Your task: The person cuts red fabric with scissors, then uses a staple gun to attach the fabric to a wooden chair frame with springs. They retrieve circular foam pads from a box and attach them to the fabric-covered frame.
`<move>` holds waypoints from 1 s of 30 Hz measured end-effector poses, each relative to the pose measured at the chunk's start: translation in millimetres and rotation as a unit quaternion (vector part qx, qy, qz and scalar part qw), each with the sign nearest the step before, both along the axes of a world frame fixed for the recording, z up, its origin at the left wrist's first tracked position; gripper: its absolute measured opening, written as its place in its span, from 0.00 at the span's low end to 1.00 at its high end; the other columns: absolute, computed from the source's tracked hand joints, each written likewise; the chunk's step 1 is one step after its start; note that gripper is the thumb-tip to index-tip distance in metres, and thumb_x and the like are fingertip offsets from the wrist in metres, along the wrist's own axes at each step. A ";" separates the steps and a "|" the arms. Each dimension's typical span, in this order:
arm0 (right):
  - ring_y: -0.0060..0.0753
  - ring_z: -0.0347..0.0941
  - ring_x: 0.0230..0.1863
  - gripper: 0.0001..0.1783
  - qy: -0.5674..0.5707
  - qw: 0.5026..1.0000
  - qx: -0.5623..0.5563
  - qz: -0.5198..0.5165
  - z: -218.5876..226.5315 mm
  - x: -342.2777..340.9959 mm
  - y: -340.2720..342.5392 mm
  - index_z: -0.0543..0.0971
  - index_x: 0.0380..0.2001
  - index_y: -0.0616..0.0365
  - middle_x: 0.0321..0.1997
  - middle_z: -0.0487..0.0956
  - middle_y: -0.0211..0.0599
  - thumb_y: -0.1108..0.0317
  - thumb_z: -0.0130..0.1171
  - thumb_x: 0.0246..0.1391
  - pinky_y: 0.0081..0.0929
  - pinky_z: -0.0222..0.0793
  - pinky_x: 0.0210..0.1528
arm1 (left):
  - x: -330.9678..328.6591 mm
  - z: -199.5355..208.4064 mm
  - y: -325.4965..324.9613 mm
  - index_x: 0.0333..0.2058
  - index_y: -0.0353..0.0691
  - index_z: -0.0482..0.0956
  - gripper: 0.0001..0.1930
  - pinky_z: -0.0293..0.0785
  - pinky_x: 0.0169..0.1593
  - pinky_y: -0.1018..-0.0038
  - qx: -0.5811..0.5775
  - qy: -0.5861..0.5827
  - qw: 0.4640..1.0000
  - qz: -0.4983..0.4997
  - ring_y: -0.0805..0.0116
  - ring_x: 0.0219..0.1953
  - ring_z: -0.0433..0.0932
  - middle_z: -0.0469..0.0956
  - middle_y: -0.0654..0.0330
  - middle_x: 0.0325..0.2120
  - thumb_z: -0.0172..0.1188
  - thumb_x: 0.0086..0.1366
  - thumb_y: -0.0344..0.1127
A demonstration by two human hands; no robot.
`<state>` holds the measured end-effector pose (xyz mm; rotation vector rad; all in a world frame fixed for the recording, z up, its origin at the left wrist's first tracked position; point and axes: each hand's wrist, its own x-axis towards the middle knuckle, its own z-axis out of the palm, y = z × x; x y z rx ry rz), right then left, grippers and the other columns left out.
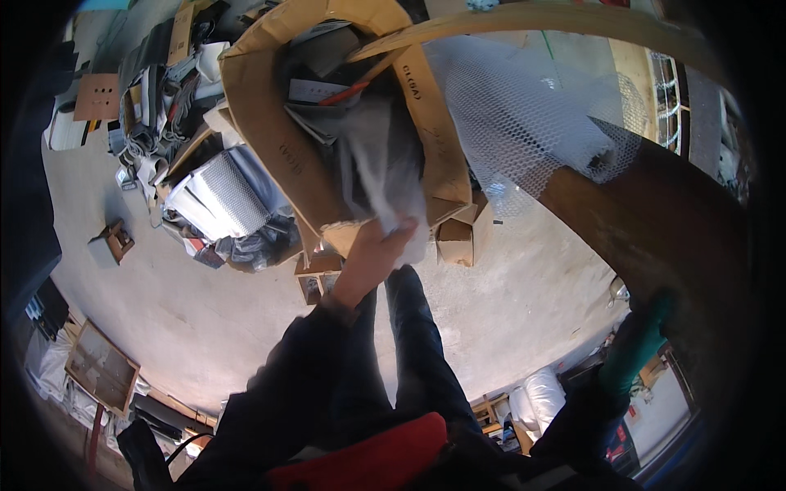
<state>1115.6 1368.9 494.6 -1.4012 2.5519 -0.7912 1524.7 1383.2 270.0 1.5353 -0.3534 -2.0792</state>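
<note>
My left hand (pixel 375 255) reaches up to the near edge of a large open cardboard box (pixel 278 155). Its fingers are closed on a crumpled clear plastic bag (pixel 370 155), which trails back into the box; hand and plastic are slightly blurred. Also in the box lie grey-white flat pieces (pixel 315 92) and an orange strip (pixel 344 94). My right arm is out to the right, and a green glove or cuff (pixel 634 352) shows in shadow beside a brown tabletop (pixel 606 221). The fingers of that hand cannot be made out.
A roll of bubble wrap (pixel 524 123) lies on the tabletop's far end. A curved wooden edge (pixel 524 18) crosses above the box. Left of it stands a container of packing scraps (pixel 221 196). Small cardboard boxes (pixel 454 244) and a wooden-framed box (pixel 102 368) stand on the floor.
</note>
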 end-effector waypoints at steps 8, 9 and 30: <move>0.40 0.76 0.67 0.30 -0.068 0.997 -0.001 0.026 -13.3 11.2 -14.7 0.71 0.73 0.70 0.73 0.76 0.50 0.61 0.58 0.79 0.34 0.70 0.73 | 31.0 76.6 52.0 0.43 0.40 0.79 0.06 0.62 0.33 0.78 0.006 0.001 0.999 0.032 0.83 0.28 0.69 0.76 0.70 0.29 0.64 0.76 0.35; 0.39 0.76 0.68 0.28 -0.071 0.997 -0.005 0.043 -12.2 11.7 -15.7 0.72 0.73 0.70 0.73 0.77 0.49 0.64 0.57 0.79 0.34 0.70 0.73 | 36.9 86.6 57.6 0.44 0.40 0.79 0.06 0.61 0.32 0.78 0.016 0.002 0.999 0.043 0.83 0.28 0.68 0.76 0.70 0.29 0.64 0.76 0.35; 0.29 0.73 0.68 0.29 -0.497 0.821 0.280 -0.022 -34.6 91.4 78.3 0.71 0.76 0.53 0.72 0.76 0.34 0.50 0.50 0.82 0.31 0.68 0.70 | -22.1 258.5 124.1 0.47 0.44 0.83 0.10 0.79 0.55 0.62 -0.344 0.325 0.852 -0.223 0.59 0.50 0.82 0.83 0.56 0.44 0.65 0.76 0.43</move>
